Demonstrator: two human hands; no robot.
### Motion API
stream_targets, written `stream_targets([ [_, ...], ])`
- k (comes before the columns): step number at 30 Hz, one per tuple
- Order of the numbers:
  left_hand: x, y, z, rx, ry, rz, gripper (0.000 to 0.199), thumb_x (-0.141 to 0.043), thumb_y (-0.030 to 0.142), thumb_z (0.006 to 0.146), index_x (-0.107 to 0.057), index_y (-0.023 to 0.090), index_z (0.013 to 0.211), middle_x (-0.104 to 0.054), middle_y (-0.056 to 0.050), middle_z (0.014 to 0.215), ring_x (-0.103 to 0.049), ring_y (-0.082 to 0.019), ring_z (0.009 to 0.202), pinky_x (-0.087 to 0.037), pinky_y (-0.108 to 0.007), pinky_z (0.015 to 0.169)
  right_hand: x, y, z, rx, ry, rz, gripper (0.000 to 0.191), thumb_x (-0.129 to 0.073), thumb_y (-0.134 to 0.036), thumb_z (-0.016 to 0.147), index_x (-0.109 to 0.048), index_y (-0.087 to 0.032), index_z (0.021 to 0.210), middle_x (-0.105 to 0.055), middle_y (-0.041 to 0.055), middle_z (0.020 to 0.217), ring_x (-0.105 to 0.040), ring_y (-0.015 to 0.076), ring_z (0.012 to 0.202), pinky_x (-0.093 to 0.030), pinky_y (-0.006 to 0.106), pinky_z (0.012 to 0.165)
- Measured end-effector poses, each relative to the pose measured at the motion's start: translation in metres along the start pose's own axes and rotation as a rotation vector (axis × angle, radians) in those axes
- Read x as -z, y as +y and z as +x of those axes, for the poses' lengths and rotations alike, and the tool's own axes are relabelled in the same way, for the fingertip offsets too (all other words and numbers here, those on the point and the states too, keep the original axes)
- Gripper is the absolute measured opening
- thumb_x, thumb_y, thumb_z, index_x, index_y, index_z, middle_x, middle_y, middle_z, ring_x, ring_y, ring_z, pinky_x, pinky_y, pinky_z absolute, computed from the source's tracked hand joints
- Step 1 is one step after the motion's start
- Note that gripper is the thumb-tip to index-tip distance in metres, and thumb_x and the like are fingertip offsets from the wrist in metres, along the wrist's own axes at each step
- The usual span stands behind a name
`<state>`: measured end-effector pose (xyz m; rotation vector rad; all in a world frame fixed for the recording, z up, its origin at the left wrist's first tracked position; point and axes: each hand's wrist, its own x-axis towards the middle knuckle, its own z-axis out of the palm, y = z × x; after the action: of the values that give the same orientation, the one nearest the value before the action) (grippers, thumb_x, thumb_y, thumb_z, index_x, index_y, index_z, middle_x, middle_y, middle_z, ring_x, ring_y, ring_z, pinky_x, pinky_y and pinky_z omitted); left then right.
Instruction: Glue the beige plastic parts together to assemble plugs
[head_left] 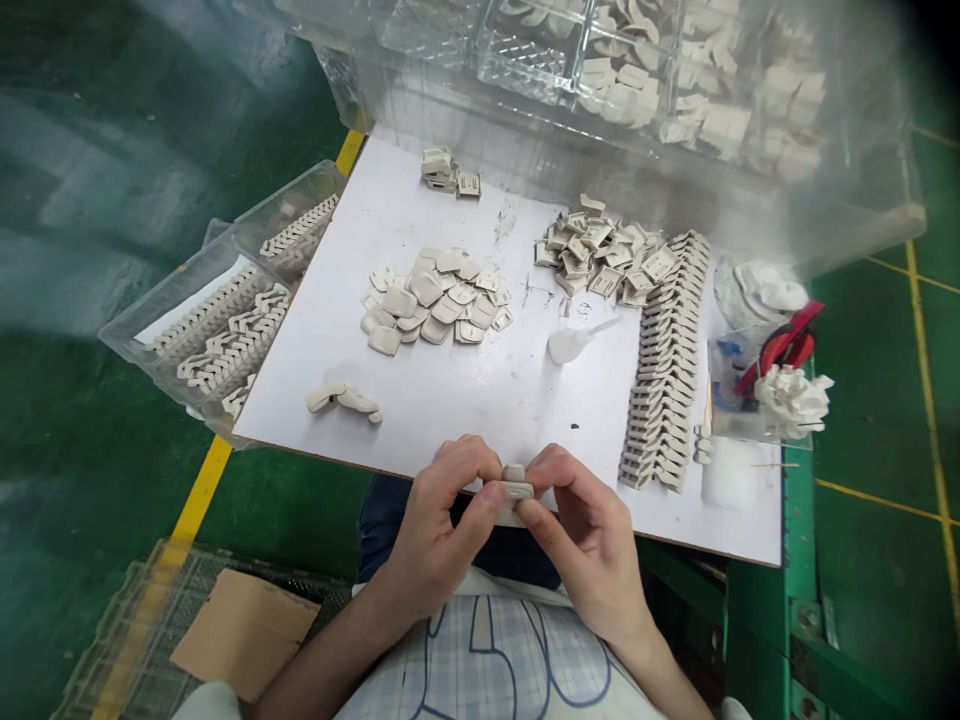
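Note:
Between the fingertips of my left hand (446, 535) and my right hand (589, 535) is a small beige plastic part (516, 490), gripped from both sides at the table's front edge. My fingers cover its ends, so its full shape is hidden. Beyond my hands lies a pile of rounded beige plastic covers (431, 300). To the left, a curved jointed beige piece (345, 402) rests alone on the white tabletop (465, 420). A white squeeze bottle with a thin nozzle (568, 345) lies right of the pile.
Rows of stacked beige parts (667, 370) line the right side, beside another loose pile (592, 250). Red-handled cutters (784, 345) and crumpled white tissue (793, 400) sit far right. A clear compartment tray (525, 110) overhangs the back; a clear bin (225, 310) stands left.

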<state>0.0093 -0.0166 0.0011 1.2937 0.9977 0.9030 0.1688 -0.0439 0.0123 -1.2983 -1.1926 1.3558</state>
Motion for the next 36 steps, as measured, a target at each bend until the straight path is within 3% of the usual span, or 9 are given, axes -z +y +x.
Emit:
stream_targets([
  [8,0.000,0.006,0.006,0.115,-0.014,0.093,0.022,-0.052,0.026,0.091,-0.047,0.023,0.070,-0.051,0.002,0.071,-0.050,-0.018,0.073,-0.039,-0.036,0.076,-0.002,-0.003,-0.003,0.100,-0.004,-0.204,0.010,-0.061,-0.017,0.098,-0.061,-0.026,0.094,-0.057,-0.0031,0.084,-0.054,0.0122,0.078,-0.043,0.026,0.067],
  [13,0.003,0.009,0.006,0.162,-0.043,0.151,0.024,-0.056,0.031,0.092,-0.047,0.023,0.071,-0.051,0.003,0.072,-0.048,-0.017,0.073,-0.037,-0.036,0.077,-0.003,-0.003,-0.002,0.157,-0.010,-0.310,0.011,-0.059,-0.015,0.098,-0.060,-0.025,0.094,-0.057,-0.0026,0.084,-0.054,0.0120,0.078,-0.043,0.026,0.066],
  [19,0.008,0.013,0.005,0.146,-0.120,0.118,0.032,-0.037,0.033,0.104,-0.052,0.022,0.077,-0.052,0.001,0.078,-0.049,-0.018,0.077,-0.036,-0.036,0.078,0.003,-0.001,0.000,-0.013,-0.012,-0.118,0.009,-0.062,-0.027,0.099,-0.061,-0.025,0.090,-0.055,-0.0026,0.082,-0.053,0.0135,0.078,-0.042,0.028,0.069],
  [25,0.007,0.013,0.006,0.142,-0.132,0.112,0.035,-0.033,0.032,0.105,-0.051,0.023,0.077,-0.052,0.002,0.076,-0.048,-0.018,0.073,-0.036,-0.036,0.076,0.008,-0.004,0.002,-0.136,-0.046,-0.002,0.016,-0.063,-0.036,0.098,-0.061,-0.024,0.088,-0.054,-0.0029,0.079,-0.050,0.0141,0.074,-0.040,0.028,0.067],
  [32,0.002,0.015,0.008,0.158,-0.061,0.221,0.025,-0.051,0.032,0.095,-0.050,0.023,0.072,-0.054,0.003,0.072,-0.052,-0.018,0.074,-0.039,-0.035,0.079,0.002,-0.004,0.000,0.001,-0.015,-0.190,0.011,-0.062,-0.025,0.099,-0.061,-0.023,0.088,-0.057,-0.0010,0.080,-0.054,0.0151,0.075,-0.042,0.030,0.067],
  [36,0.006,0.015,0.007,0.135,-0.091,0.214,0.028,-0.047,0.031,0.100,-0.055,0.022,0.074,-0.056,0.001,0.076,-0.053,-0.018,0.078,-0.038,-0.035,0.079,0.001,-0.005,0.000,0.065,-0.007,-0.285,0.010,-0.060,-0.022,0.098,-0.061,-0.023,0.088,-0.058,-0.0001,0.079,-0.054,0.0158,0.073,-0.042,0.030,0.063],
])
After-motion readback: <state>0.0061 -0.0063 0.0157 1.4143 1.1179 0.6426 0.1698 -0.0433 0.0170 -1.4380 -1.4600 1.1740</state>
